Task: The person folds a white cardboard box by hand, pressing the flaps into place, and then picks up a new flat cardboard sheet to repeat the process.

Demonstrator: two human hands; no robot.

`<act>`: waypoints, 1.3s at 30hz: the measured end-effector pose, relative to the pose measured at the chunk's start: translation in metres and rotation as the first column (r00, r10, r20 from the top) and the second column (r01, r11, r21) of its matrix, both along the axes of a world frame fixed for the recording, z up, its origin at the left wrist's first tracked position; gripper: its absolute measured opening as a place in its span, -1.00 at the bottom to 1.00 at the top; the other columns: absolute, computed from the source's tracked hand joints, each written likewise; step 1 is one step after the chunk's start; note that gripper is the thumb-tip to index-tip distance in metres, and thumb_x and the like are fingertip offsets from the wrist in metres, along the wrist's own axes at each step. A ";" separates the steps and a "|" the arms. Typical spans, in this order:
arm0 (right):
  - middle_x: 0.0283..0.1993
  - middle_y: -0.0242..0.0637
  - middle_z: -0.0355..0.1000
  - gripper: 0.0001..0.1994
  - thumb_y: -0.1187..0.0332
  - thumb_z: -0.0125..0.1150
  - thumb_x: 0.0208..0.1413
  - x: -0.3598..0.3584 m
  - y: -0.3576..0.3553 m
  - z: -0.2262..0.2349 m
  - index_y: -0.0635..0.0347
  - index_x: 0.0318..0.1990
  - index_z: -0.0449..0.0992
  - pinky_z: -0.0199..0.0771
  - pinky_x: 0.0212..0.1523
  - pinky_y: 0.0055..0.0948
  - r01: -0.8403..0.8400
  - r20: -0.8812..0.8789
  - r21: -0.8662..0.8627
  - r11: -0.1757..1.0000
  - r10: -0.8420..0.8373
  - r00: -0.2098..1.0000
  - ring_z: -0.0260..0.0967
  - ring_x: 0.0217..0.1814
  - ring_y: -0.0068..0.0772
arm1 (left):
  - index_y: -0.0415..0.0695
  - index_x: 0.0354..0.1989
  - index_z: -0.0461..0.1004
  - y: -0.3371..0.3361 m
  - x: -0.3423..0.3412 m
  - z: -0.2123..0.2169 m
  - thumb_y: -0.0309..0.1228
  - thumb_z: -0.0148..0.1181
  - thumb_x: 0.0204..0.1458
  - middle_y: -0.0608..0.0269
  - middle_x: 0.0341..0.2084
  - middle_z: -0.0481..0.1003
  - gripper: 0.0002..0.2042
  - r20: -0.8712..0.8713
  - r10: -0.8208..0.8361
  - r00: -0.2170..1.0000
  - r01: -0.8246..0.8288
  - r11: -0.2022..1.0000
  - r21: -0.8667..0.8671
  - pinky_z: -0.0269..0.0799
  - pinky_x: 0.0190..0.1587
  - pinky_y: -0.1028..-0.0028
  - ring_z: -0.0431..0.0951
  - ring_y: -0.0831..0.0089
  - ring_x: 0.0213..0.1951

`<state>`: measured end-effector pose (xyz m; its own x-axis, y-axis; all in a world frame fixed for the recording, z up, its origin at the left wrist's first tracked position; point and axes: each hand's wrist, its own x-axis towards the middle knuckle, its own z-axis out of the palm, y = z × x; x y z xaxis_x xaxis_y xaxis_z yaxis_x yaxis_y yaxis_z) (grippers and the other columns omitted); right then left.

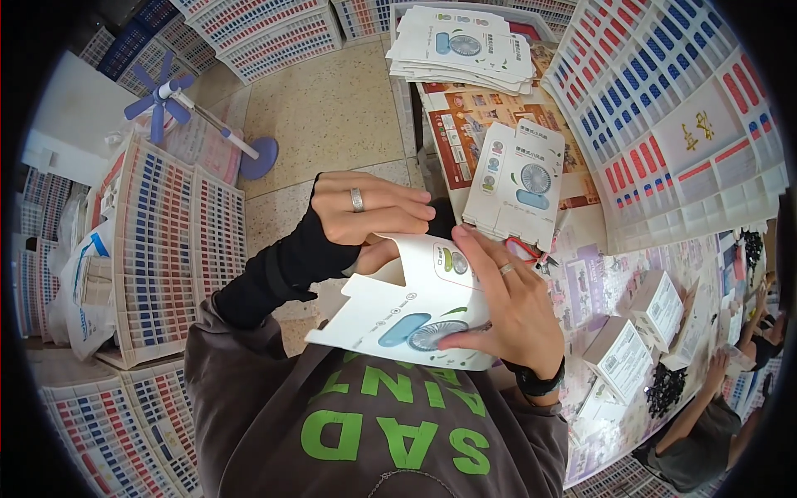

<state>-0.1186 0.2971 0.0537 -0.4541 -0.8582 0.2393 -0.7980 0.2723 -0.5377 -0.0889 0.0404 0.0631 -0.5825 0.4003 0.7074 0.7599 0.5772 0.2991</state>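
Left grip (374,212) and right grip (515,315) both clamp a smooth, bent card box (390,309).
Flat, stiff cartons (519,178) lie beyond the box on the patterned worktop (594,286).

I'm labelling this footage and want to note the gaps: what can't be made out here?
Head view: the far side of the white printed cardboard box, hidden by its near panel.
Head view: part of the left hand, covered by the box.
Head view: single pieces in the heap of tiny black parts, too small to tell.
Head view: part of the co-worker in dark clothing, cut off by the dark fisheye rim.
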 end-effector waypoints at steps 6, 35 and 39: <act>-0.03 -0.03 0.47 -0.06 0.06 0.52 -0.34 0.001 -0.008 -0.014 0.25 0.26 0.22 0.48 -0.12 -0.27 -0.014 0.174 -0.123 0.992 0.036 0.984 0.50 -0.10 -0.03 | -0.25 -0.44 0.61 -0.014 -0.002 -0.003 -0.56 0.35 -0.28 0.13 -0.39 0.62 -0.84 0.197 -0.065 0.978 0.074 0.997 -0.035 0.60 -0.18 0.37 0.65 0.21 -0.22; -0.27 -0.41 0.44 -0.69 0.19 0.06 0.28 -0.034 0.023 -0.047 0.31 -0.09 0.45 0.20 -0.33 -0.65 0.504 0.736 -0.377 0.778 -0.079 0.672 0.23 -0.31 -0.71 | -0.38 0.01 0.43 0.020 0.008 -0.050 0.11 -0.31 0.26 0.03 -0.13 0.54 -0.31 0.744 -0.307 0.594 -0.531 0.544 0.649 0.42 -0.04 0.46 0.54 0.41 -0.12; -0.21 -0.36 0.45 -0.72 0.30 0.07 0.26 -0.040 0.018 -0.048 0.35 -0.04 0.43 0.29 -0.25 -0.60 0.423 0.688 -0.316 0.850 -0.102 0.718 0.28 -0.20 -0.63 | -0.34 0.20 0.21 0.034 0.013 -0.045 -0.05 0.12 0.12 0.06 0.04 0.41 -0.36 0.631 -0.248 0.734 -0.399 0.594 0.698 0.24 0.15 0.41 0.38 0.39 0.08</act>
